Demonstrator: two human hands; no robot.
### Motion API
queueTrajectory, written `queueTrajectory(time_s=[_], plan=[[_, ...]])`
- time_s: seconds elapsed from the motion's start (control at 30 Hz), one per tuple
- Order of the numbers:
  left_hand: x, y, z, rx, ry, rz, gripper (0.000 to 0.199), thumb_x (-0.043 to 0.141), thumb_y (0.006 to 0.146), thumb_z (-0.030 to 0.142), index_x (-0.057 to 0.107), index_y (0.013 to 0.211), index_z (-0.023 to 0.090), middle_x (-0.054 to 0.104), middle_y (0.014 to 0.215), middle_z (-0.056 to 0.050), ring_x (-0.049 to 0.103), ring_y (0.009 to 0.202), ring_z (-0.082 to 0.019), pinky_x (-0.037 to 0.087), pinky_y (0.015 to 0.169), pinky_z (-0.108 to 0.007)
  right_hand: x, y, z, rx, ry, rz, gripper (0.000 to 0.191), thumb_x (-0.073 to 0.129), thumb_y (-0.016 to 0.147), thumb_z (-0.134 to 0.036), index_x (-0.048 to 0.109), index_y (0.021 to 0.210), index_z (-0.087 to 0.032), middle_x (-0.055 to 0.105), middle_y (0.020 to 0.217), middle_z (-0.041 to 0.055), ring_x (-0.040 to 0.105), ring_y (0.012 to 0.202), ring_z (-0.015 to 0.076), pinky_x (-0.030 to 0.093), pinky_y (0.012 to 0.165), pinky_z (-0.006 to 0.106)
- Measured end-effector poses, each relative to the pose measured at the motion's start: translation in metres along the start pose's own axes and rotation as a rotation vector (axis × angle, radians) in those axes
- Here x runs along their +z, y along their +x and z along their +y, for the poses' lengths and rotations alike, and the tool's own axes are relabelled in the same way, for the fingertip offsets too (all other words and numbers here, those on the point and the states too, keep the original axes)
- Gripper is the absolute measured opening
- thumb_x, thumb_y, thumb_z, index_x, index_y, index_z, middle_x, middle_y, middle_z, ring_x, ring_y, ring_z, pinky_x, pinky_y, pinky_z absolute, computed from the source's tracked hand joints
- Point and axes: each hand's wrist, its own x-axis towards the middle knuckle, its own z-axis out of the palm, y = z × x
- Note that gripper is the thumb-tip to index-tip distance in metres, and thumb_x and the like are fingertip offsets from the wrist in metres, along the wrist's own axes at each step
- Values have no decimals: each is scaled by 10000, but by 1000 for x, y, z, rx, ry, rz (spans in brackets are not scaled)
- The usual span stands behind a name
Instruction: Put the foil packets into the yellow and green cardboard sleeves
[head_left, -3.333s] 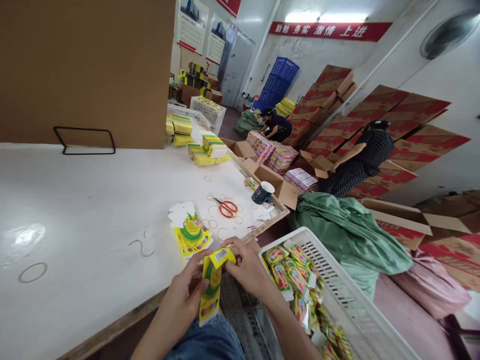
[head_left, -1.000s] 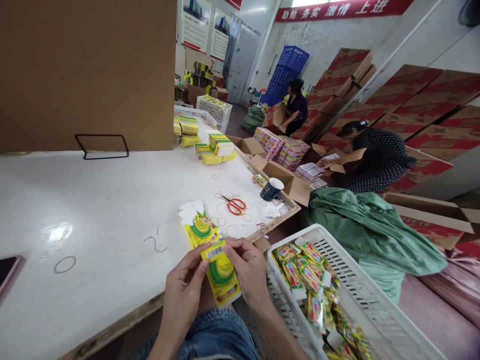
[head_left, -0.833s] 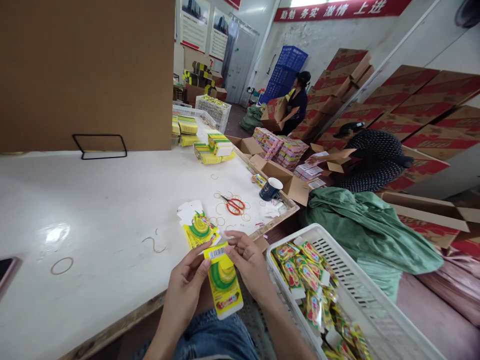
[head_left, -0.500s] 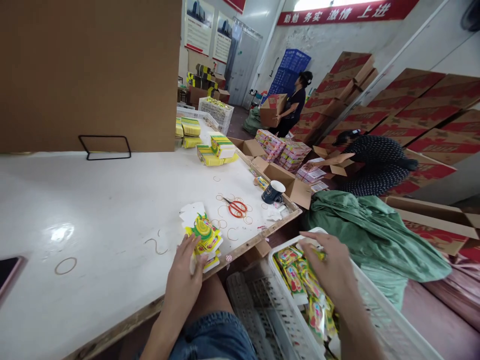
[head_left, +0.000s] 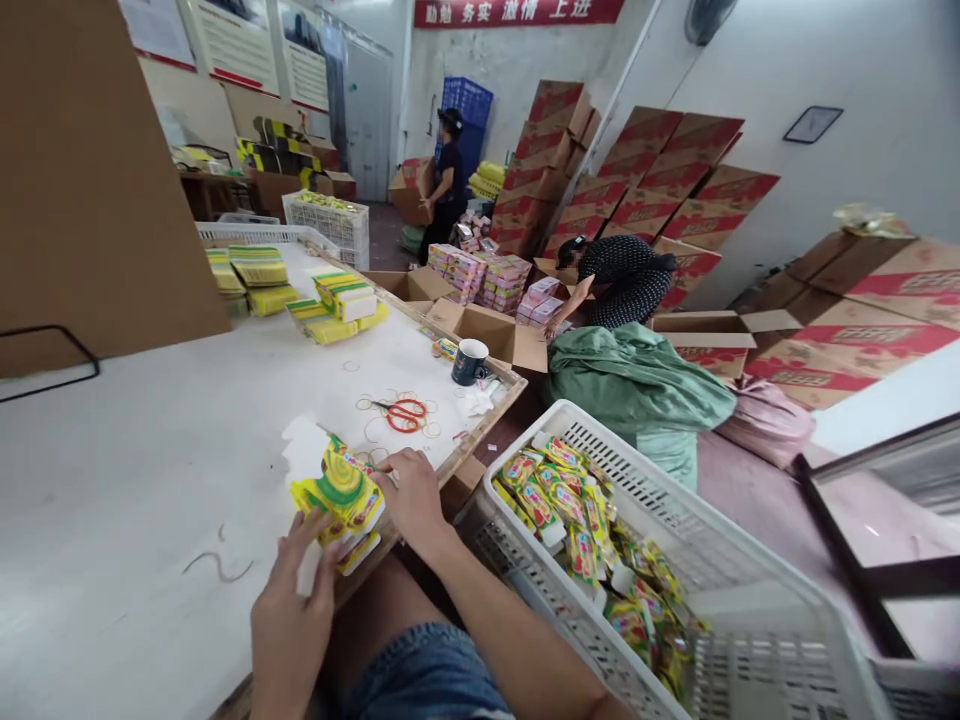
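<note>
Flat yellow-green printed cartons (head_left: 343,490) lie in a small pile at the white table's near edge, with white flaps spread at their upper left. My left hand (head_left: 296,590) rests at the pile's lower left, fingertips on the cartons and thumb apart from the fingers. At the pile's right side my right hand (head_left: 411,500) touches the cartons with bent fingers; what its fingertips grip, if anything, is too small to tell. To the right, a white plastic basket (head_left: 780,585) holds several filled yellow-green packets (head_left: 566,500).
On the table (head_left: 150,450) are red-handled scissors (head_left: 405,414), rubber bands, a dark mug (head_left: 469,362) and carton stacks (head_left: 341,298). Cardboard (head_left: 90,180) stands at left. Green sacks (head_left: 630,380) lie beyond the basket. One person (head_left: 442,185) carries a box; another (head_left: 630,275) bends over.
My right hand has moved left from over the basket to the carton pile. My left hand stays at the pile. The view has turned to the right.
</note>
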Motion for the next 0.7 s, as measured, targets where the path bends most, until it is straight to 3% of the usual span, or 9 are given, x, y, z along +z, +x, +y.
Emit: queueTrajectory(time_s=[0.07, 0.2, 0.27, 0.33, 0.4, 0.47, 0.53, 0.7], plan=[[0, 2, 9, -80, -2, 132, 403, 552, 840, 431, 539, 1216, 287, 528, 1374, -41, 412, 1319, -335, 225, 1138, -526, -7, -2, 4, 37, 71, 15, 46, 661, 780, -250, 696, 758, -231, 682, 837, 24, 610, 907, 229, 454, 878, 403], [-1, 3, 20, -183, -137, 209, 465, 549, 828, 493, 551, 1189, 200, 580, 1301, -108, 526, 1219, -302, 375, 1067, -445, -9, -12, 5, 148, 304, -63, 196, 588, 827, -354, 677, 813, -180, 679, 759, 34, 621, 713, 192, 516, 675, 354], [-4, 2, 25, -168, -420, 105, 481, 577, 818, 493, 569, 1184, 181, 590, 1301, -124, 480, 1267, -297, 302, 1111, -449, -8, -20, 3, 192, 441, -184, 286, 577, 826, -441, 665, 846, -170, 680, 718, 37, 621, 629, 186, 511, 563, 324], [-10, -1, 32, -150, -477, 88, 522, 587, 789, 552, 624, 1144, 172, 664, 1198, -135, 564, 1178, -310, 406, 1039, -450, -7, -29, 0, 242, 587, -312, 330, 660, 760, -474, 664, 892, -172, 695, 729, 39, 646, 651, 191, 523, 577, 314], [-17, -5, 42, -135, -508, 71, 558, 614, 737, 606, 682, 1078, 170, 719, 1078, -137, 617, 1097, -331, 495, 937, -439, -7, -38, -5, 394, 776, -386, 345, 773, 666, -424, 683, 896, -182, 717, 784, 44, 664, 696, 191, 539, 640, 309], [-22, -11, 52, -110, -688, -51, 570, 639, 726, 592, 670, 1122, 184, 697, 1137, -128, 597, 1122, -339, 495, 931, -428, -8, -47, -12, 511, 879, -416, 352, 834, 598, -373, 704, 871, -192, 728, 831, 45, 669, 729, 185, 544, 675, 289], [-25, -15, 59, -98, -768, -89, 554, 636, 743, 572, 657, 1149, 196, 669, 1199, -115, 581, 1144, -331, 480, 950, -413, -10, -56, -19, 554, 895, -434, 342, 850, 578, -358, 717, 849, -196, 733, 859, 44, 670, 755, 180, 544, 679, 266], [-23, -19, 58, -79, -885, -109, 572, 724, 692, 517, 664, 1127, 151, 684, 1159, -154, 598, 1113, -331, 460, 964, -404, -13, -67, -32, 515, 849, -438, 306, 828, 627, -363, 717, 867, -209, 740, 911, 43, 669, 830, 187, 533, 737, 257]])
